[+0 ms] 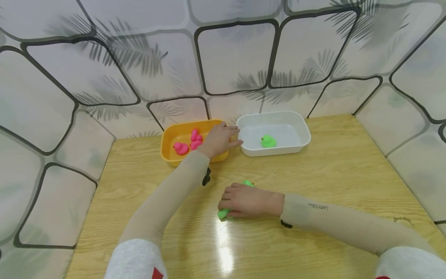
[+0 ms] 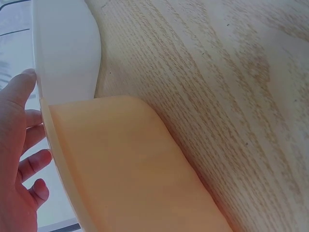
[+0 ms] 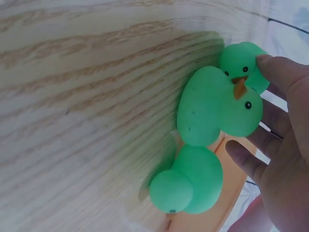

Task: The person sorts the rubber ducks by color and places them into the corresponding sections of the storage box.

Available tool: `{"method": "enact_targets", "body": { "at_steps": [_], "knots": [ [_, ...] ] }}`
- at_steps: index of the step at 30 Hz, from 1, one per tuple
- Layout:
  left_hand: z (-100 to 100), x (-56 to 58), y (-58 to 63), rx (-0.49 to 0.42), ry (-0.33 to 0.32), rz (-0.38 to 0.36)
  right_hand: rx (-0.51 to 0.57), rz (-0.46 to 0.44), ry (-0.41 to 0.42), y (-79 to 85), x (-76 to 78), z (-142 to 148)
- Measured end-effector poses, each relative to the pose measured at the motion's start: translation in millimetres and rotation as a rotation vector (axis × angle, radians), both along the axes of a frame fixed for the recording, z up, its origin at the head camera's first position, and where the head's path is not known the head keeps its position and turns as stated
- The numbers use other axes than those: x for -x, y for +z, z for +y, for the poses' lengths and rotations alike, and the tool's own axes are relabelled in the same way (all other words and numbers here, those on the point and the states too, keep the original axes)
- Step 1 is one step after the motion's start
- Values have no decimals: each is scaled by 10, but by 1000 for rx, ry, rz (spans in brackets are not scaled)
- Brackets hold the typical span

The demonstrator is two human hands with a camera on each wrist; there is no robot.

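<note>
My left hand [image 1: 220, 140] reaches over the right end of an orange basin [image 1: 170, 158], fingers stretched toward a white basin [image 1: 273, 152]. In the left wrist view the fingers lie behind the two rims and hold no visible object. Above the table, my right hand [image 1: 251, 199] bends over green toy ducks, largely hiding them. The right wrist view shows three: the thumb lies against the upper duck [image 3: 236, 60], with a finger behind it. A middle duck [image 3: 200, 108] and a lower duck [image 3: 198, 179] sit beside the other fingers.
Pink toy ducks [image 1: 181, 148] lie in the orange basin, and one green duck [image 1: 268, 141] sits in the white basin. Both basins stand at the back of the wooden table [image 1: 348, 166], near a patterned wall [image 1: 237, 58]. Side walls border the table.
</note>
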State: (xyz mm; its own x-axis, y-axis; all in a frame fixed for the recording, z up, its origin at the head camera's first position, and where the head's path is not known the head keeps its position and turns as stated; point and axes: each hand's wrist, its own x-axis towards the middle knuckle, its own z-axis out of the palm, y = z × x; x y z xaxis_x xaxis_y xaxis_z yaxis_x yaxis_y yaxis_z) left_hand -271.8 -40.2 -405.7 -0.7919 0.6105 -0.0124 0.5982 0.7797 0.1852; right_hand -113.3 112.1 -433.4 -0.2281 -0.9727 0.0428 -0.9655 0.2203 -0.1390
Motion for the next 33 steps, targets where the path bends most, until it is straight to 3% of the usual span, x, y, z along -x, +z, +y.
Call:
{"method": "enact_targets", "body": {
  "at_steps": [7,12,21,28,33],
  "knots": [
    [2,-9,6,-3,0,-8,7,-80,-33,74,40,118],
    [1,-6,-2,-9,4,-17,25,-84,-70,168,106,252],
    [-2,7,-26,-8,11,-4,177,-89,-123,389,229,546],
    [0,-5,-30,-3,2,15,310,-28,-155,560,410,836],
    [1,-17,-51,20,4,28,350,40,-237,658,586,1071]
  ]
}}
